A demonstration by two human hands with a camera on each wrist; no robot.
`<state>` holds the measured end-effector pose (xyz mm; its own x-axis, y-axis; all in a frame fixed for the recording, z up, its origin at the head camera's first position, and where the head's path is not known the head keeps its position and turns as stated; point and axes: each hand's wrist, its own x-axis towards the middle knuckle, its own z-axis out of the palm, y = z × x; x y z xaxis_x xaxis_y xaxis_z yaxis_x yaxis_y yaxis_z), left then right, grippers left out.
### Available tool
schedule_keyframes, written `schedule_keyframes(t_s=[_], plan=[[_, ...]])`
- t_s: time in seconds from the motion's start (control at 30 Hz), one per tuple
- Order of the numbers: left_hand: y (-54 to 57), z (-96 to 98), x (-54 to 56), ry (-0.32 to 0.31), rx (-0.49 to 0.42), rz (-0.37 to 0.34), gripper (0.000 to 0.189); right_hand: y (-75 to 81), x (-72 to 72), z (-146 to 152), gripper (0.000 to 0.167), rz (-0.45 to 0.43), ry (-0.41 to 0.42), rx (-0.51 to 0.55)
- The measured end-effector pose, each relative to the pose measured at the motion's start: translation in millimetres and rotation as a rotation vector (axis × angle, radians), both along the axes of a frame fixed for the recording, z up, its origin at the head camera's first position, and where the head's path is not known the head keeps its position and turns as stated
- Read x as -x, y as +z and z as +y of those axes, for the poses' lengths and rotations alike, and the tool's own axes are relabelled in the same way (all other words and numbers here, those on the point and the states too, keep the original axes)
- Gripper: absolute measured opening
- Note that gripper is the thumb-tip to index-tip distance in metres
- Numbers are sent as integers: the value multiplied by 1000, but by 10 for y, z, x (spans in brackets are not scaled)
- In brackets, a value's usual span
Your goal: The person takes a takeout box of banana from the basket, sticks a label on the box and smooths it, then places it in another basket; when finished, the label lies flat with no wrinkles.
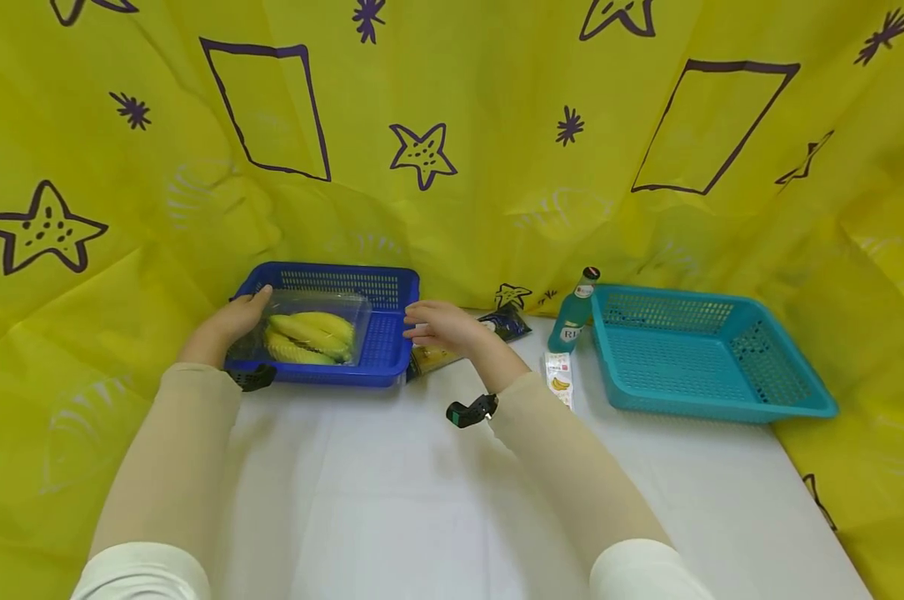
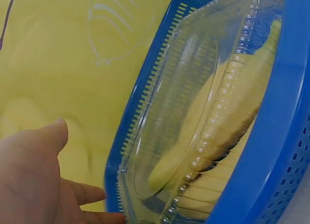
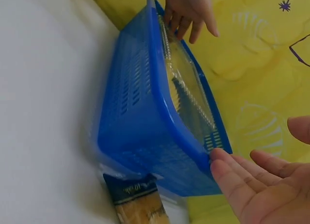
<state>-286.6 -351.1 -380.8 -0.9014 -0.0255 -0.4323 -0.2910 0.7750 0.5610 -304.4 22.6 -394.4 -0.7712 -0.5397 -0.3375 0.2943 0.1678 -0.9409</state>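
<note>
A clear plastic clamshell box [image 1: 360,310] with several yellow bananas [image 1: 312,333] inside lies in the blue basket [image 1: 347,377], towards its left end. My left hand [image 1: 234,321] is at that end, thumb raised; in the left wrist view its extended fingertips reach the basket's edge beside the box [image 2: 186,112]. At the opposite end is my right hand [image 1: 452,327], fingers extended and thumb spread. Its fingertips meet the blue rim in the right wrist view, where the palm [image 3: 276,195] faces up. Neither hand has its fingers curled round anything.
Below my right hand lies a packet [image 3: 140,204] with a dark end and tan middle, partly hidden by the arm from above. Further right are a teal bottle [image 1: 570,321], a white banana-printed pack [image 1: 559,371] and a teal basket [image 1: 691,406]. Yellow curtain [image 1: 496,225] hangs behind.
</note>
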Motion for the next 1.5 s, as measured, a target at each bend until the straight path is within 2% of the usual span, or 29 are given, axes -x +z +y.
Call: schedule_keyframes(t_s=[0.3, 0.5, 0.63, 0.83, 1.07, 1.2, 1.3, 1.5], plan=[[-48, -21, 20, 29, 23, -47, 108, -51, 78, -317, 60, -126, -34, 159], [-34, 17, 41, -24, -18, -49, 110, -121, 101, -435, 63, -203, -105, 253], [-27, 35, 63, -23, -50, -69, 108, -99, 106, -533, 66, -212, -151, 260], [-66, 7, 73, 63, -83, -94, 105, -108, 139, -683, 75, -267, -206, 263], [-159, -29, 26, 141, -215, -136, 114, -155, 181, -768, 73, -298, -284, 258], [-205, -44, 20, 152, -286, -119, 109, -176, 181, -811, 73, -319, -308, 268], [-215, -39, 19, 146, -284, -99, 106, -193, 174, -838, 75, -323, -314, 266], [-218, -7, 18, 162, -290, -102, 107, -204, 136, -872, 79, -327, -287, 242]])
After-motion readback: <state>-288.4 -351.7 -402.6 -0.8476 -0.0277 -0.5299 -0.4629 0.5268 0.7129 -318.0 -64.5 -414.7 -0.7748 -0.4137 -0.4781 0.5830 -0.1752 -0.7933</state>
